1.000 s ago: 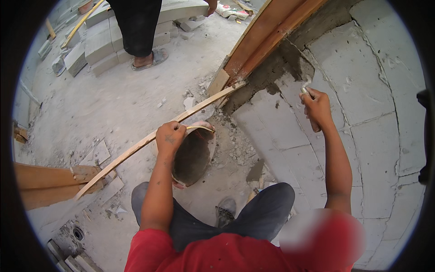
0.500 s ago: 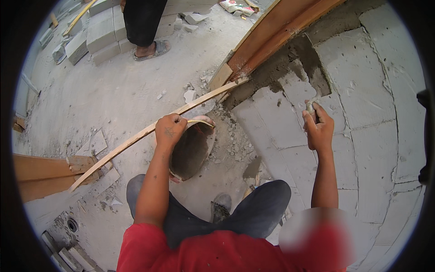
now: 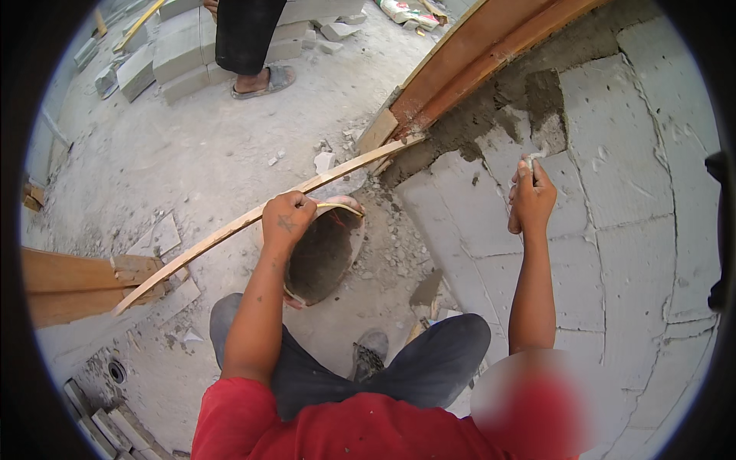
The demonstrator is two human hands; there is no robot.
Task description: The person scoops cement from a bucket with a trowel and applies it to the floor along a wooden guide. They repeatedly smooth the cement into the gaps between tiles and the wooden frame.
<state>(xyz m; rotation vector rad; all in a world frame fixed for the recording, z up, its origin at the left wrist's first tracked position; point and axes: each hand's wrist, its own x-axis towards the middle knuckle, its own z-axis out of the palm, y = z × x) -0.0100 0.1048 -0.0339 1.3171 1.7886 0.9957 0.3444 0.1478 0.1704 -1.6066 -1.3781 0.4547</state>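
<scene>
My left hand (image 3: 289, 220) is closed on the rim or thin yellowish handle of a bucket (image 3: 358, 253); the fingers hide which. The bucket's wide mouth faces me, and its inside is grey and dirty. At the wall of pale blocks (image 3: 491, 218), my right hand (image 3: 532, 198) is wrapped round the handle of a trowel (image 3: 537, 156). A curved shank shows above the fist. The blade, coated in grey mortar, lies near a patch of wet mortar (image 3: 543, 86) beside the wooden frame; its exact outline is hard to tell.
A wooden frame (image 3: 452, 61) borders the blocks. One long wooden strip (image 3: 207, 249) crosses beyond the bucket toward another wooden piece (image 3: 73, 287). Rubble (image 3: 383, 249) litters the dusty floor. Stacked blocks (image 3: 180, 50) and another person's sandalled foot (image 3: 264, 80) are farther off.
My right hand has turned slightly and shifted a little left with the trowel. My left hand keeps its hold on the bucket. The whole view has shifted slightly.
</scene>
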